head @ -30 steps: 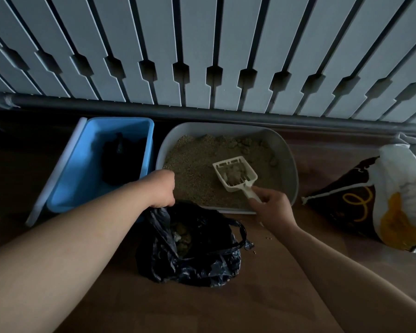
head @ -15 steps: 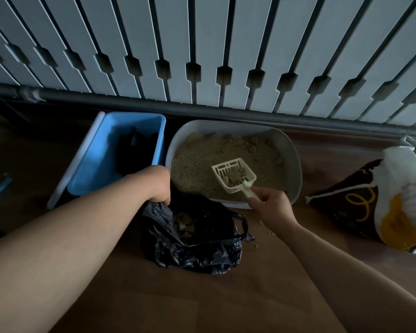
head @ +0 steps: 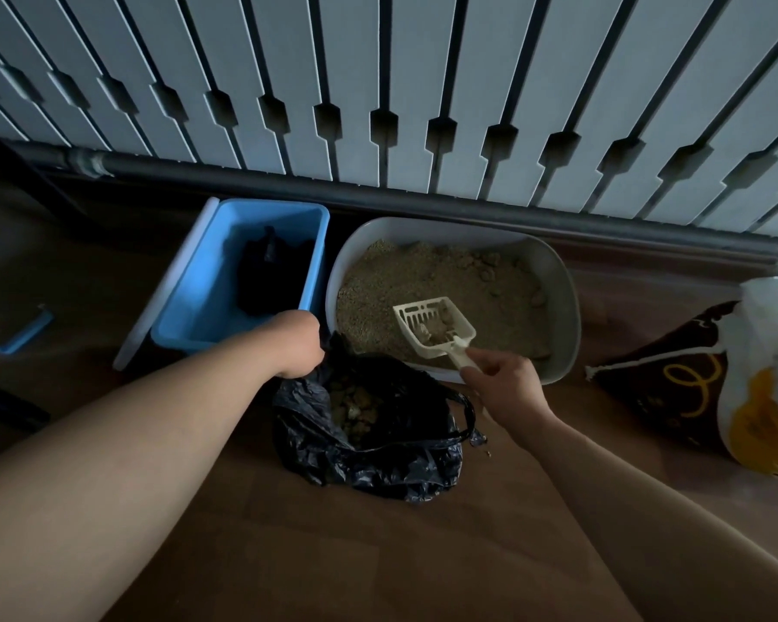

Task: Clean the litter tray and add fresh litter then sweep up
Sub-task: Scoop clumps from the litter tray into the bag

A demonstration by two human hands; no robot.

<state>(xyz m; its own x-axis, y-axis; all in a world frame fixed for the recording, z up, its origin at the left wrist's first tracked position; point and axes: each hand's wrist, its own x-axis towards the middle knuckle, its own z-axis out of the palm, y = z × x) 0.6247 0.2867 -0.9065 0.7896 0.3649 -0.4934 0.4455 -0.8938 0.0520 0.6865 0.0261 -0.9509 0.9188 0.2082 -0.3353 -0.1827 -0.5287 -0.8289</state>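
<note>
A grey litter tray (head: 562,280) full of sandy litter stands on the floor by the slatted wall. My right hand (head: 506,388) grips the handle of a cream slotted scoop (head: 432,323), held over the tray's near side with a few clumps in it. In front of the tray sits a black plastic bag (head: 378,446) holding clumps. My left hand (head: 299,345) holds the bag's left rim open; its fingers are hidden from view.
A blue bin (head: 189,316) with a dark bag inside stands left of the tray. A brown, white and yellow litter sack (head: 746,388) lies at the right. A blue object (head: 19,336) lies far left. A dark pipe (head: 378,190) runs along the wall base.
The scoop has lifted a little and much of the loose litter has sifted out, leaving fewer clumps. My left hand stays at the bag's rim. The view has shifted slightly.
</note>
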